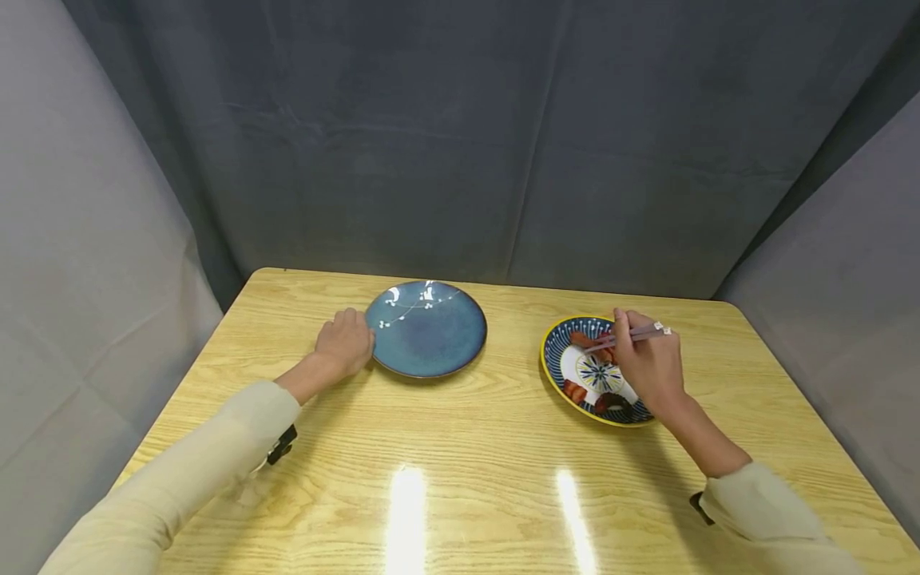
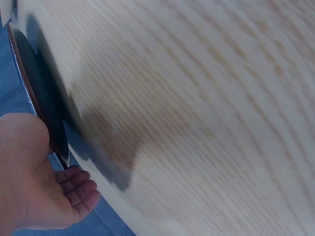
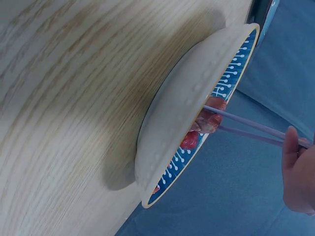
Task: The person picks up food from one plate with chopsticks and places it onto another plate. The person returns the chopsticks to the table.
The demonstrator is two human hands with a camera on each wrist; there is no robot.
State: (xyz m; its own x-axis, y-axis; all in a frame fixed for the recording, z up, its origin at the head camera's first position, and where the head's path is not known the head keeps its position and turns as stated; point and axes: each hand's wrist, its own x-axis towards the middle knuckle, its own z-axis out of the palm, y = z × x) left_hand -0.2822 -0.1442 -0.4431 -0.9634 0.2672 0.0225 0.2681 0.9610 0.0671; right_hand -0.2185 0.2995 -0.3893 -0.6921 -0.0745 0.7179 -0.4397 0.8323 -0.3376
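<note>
My left hand (image 1: 345, 343) grips the left rim of a blue glazed plate (image 1: 434, 339) with a white blossom pattern; in the left wrist view, its fingers (image 2: 78, 187) curl at the plate's edge. On the right, my right hand (image 1: 652, 367) holds a pair of pale purple chopsticks (image 1: 642, 331) over a yellow-rimmed patterned bowl (image 1: 550, 367). Their tips reach down beside a reddish-brown piece of food (image 3: 210, 120) in the bowl. Also inside lie a red striped piece (image 1: 574, 390) at the front left and a dark piece (image 1: 611, 402) at the front.
Both dishes stand on a light wooden table (image 1: 489, 431), the plate left of the bowl with a gap between. A dark grey curtain (image 1: 460, 144) hangs behind the table's far edge, and pale cloth panels (image 1: 79, 239) flank both sides.
</note>
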